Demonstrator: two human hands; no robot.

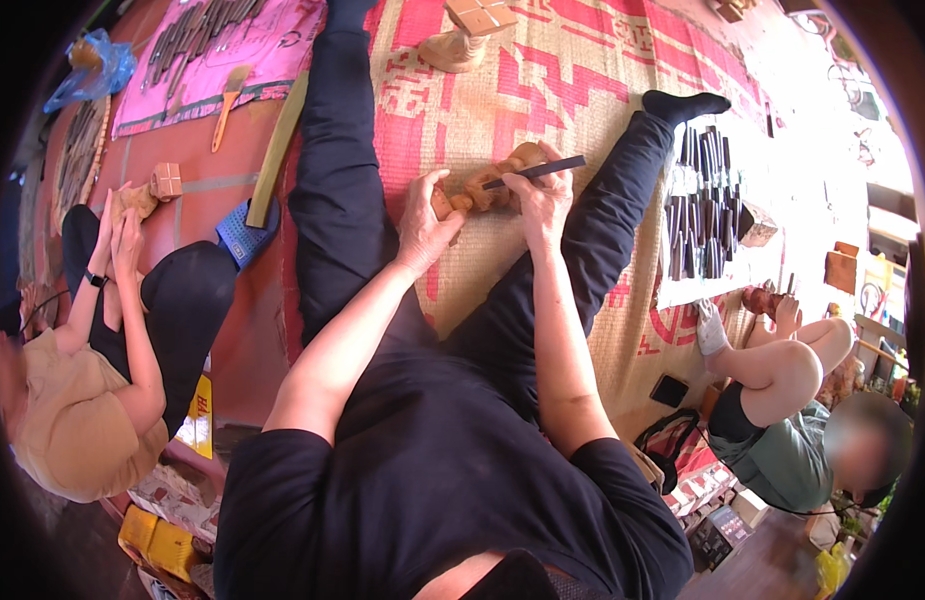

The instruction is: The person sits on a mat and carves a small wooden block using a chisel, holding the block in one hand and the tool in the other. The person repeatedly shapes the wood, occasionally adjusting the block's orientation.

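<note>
A small carved wooden figure (479, 188), brown and knobbly, lies across the space between my legs above the woven mat. My left hand (428, 222) is closed around its left end, thumb and fingers gripping the wood. In my right hand (545, 205) is a slim dark carving chisel (563, 167), pinched so that its left tip touches or nearly touches the middle of the figure. The fingers of that hand also rest by the figure's right end, partly hiding it. Exactly where the chisel's edge meets the wood is too small to tell.
Rows of dark chisels (705, 205) lie on a white sheet at right; more tools (193, 40) cover a pink sheet at far left, near a brush (229, 108). A wooden piece (455, 50) stands ahead. One person sits on each side, the left one holding a carving (135, 203).
</note>
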